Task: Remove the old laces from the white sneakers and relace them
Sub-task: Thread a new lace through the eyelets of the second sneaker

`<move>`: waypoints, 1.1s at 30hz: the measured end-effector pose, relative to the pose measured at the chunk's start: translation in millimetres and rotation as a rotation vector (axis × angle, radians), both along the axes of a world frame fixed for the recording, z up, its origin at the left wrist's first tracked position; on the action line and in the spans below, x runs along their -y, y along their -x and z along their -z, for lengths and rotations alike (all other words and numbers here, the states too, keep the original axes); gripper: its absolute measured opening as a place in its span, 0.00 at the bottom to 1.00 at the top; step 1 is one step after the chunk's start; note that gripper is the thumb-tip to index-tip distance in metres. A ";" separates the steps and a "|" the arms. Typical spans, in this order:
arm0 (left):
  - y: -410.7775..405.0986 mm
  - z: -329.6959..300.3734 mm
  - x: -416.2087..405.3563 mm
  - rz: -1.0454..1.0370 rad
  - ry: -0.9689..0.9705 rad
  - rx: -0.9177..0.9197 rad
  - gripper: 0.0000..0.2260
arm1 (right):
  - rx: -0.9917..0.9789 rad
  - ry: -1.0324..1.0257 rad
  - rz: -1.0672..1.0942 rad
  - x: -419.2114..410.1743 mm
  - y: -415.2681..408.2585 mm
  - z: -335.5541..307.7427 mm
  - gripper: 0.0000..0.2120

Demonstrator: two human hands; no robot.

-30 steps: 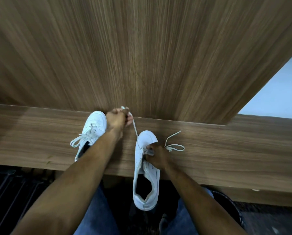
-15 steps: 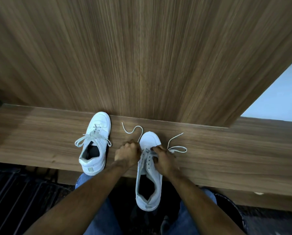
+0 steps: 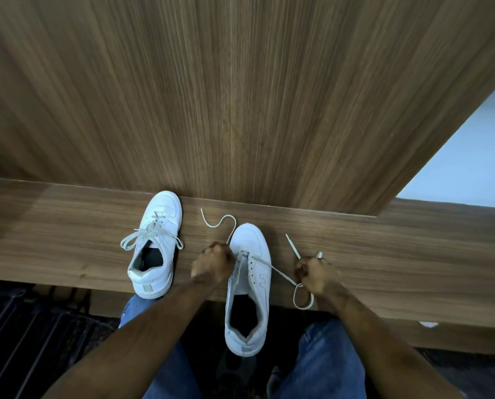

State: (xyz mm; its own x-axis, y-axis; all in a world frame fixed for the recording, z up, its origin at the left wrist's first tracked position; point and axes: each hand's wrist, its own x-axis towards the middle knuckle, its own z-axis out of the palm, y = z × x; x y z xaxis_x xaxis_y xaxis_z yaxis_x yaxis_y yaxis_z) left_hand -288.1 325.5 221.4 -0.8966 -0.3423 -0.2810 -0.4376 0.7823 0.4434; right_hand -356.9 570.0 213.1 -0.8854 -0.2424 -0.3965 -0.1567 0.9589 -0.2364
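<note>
Pulling away to the right since half a second ago, the right hand [image 3: 316,274] pinches the lace [image 3: 278,272], drawn from the eyelets with a loop hanging below the fist. The left hand [image 3: 213,263], fingers curled, grips the lace's other run by the tongue. The near sneaker [image 3: 247,286] lies lengthwise on the wooden ledge [image 3: 384,269], toe pointing far, heel overhanging. The laced sneaker [image 3: 157,246] sits left (no readable branding).

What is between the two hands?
In the head view, the front of a white sneaker lies between the left hand and right hand, its lace stretching rightward.
</note>
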 end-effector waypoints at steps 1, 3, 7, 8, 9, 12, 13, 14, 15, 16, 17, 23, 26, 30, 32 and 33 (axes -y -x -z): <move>0.0 0.4 -0.5 -0.011 -0.006 0.004 0.11 | 0.000 0.043 0.025 -0.3 0.8 -1.3 0.10; -0.4 0.9 -1.5 -0.029 -0.015 0.013 0.11 | 0.038 0.125 -0.012 4.1 0.2 1.0 0.13; -1.6 -0.4 -5.2 -0.046 -0.032 0.008 0.11 | 0.115 0.160 -0.115 25.1 -16.5 11.3 0.21; -2.5 -0.6 -4.6 -0.046 -0.031 0.012 0.11 | 0.123 0.160 -0.112 29.9 -19.4 15.4 0.20; -3.2 -0.3 -3.4 -0.040 -0.026 0.019 0.11 | 0.117 0.166 -0.102 35.1 -22.6 13.9 0.18; -4.7 -0.6 1.9 -0.016 -0.016 0.049 0.13 | 0.026 0.150 -0.014 38.5 -8.7 0.3 0.11; -4.8 -0.6 3.0 -0.014 -0.018 0.051 0.13 | -0.009 0.149 0.045 35.3 0.4 -12.3 0.11; -5.0 -0.5 3.2 -0.020 -0.023 0.057 0.13 | -0.041 0.141 0.103 29.1 10.1 -25.3 0.10; -5.0 0.6 2.9 -0.028 -0.026 0.057 0.13 | -0.080 0.119 0.156 21.9 19.2 -40.9 0.11; -4.8 0.8 1.7 -0.042 -0.033 0.059 0.14 | -0.132 0.104 0.204 13.9 27.4 -57.2 0.11; -4.8 1.2 0.9 -0.053 -0.035 0.056 0.14 | -0.192 0.113 0.251 6.3 35.4 -70.9 0.11; -3.2 2.9 -0.2 -0.062 -0.035 0.044 0.14 | -0.207 0.745 0.717 -16.9 69.3 -106.8 0.22; -3.6 1.8 -0.8 -0.063 -0.037 0.054 0.14 | -0.140 1.055 0.817 -16.5 73.6 -112.1 0.23; -3.9 -3.2 -2.0 -0.084 -0.087 0.057 0.12 | -0.207 0.435 0.539 -13.0 64.5 -95.4 0.14; -2.9 -5.7 -0.5 -0.089 -0.150 0.049 0.10 | -0.216 0.036 0.308 -3.1 43.1 -82.8 0.21; -1.7 -6.9 0.7 -0.084 -0.186 0.042 0.09 | -0.214 -0.010 0.224 6.5 26.7 -78.1 0.25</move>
State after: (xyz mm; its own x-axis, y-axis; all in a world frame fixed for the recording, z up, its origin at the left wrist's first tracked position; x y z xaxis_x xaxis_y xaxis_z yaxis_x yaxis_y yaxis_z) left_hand -286.4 324.9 228.3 -0.8534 -0.3538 -0.3828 -0.5187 0.6489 0.5567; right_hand -383.6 563.5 291.2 -0.9801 -0.0294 -0.1962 0.0131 0.9773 -0.2115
